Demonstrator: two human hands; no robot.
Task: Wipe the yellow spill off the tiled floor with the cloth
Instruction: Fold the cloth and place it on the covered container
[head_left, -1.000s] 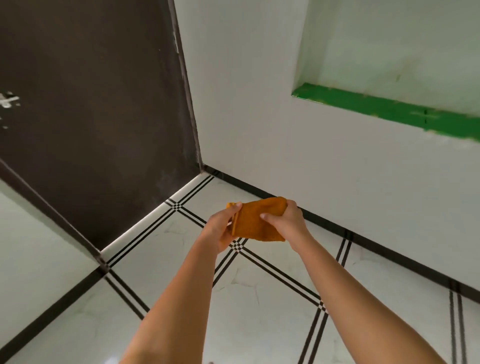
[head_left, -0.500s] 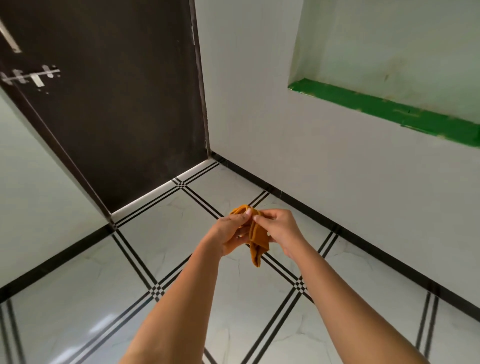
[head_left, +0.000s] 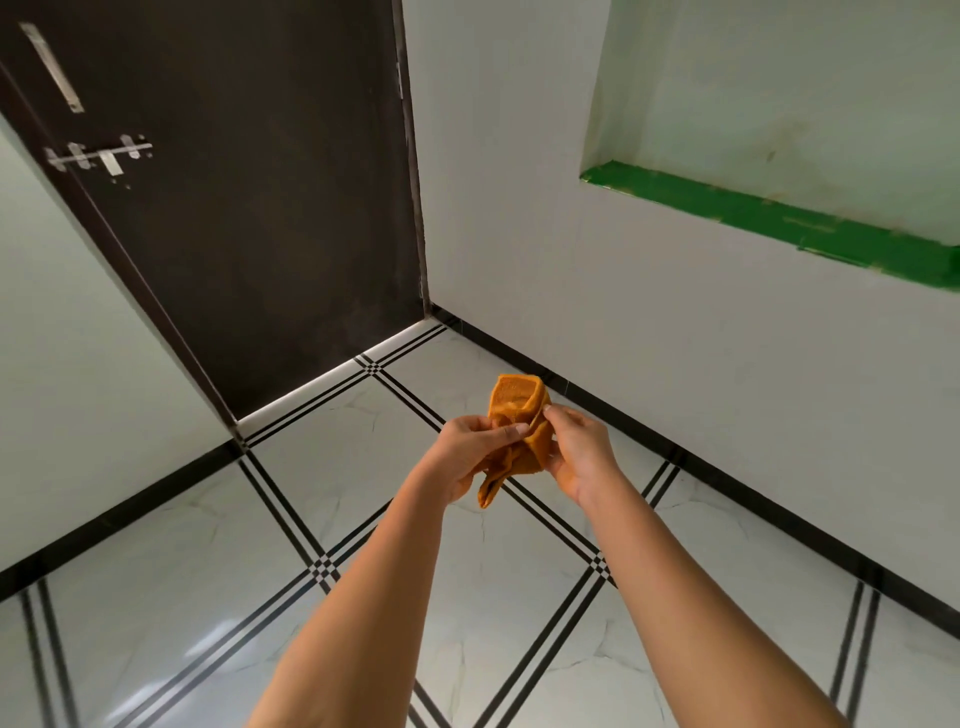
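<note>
A small orange cloth (head_left: 515, 415) is held up in the air over the white tiled floor (head_left: 395, 509), bunched and partly folded, one flap standing up and one corner hanging down. My left hand (head_left: 470, 454) pinches its left side with thumb and fingers. My right hand (head_left: 576, 452) pinches its right side. Both forearms reach out from the bottom of the view. No yellow spill shows on the visible floor.
A dark brown door (head_left: 249, 208) with a metal latch (head_left: 98, 156) stands at the back left. A white wall (head_left: 649, 322) with black skirting runs along the right, holding a recessed niche with a green ledge (head_left: 779, 218). Black stripe lines cross the floor tiles.
The cloth went from a flat folded pad to a bunched shape, then one flap rose above my hands. The view tilted so more floor shows.
</note>
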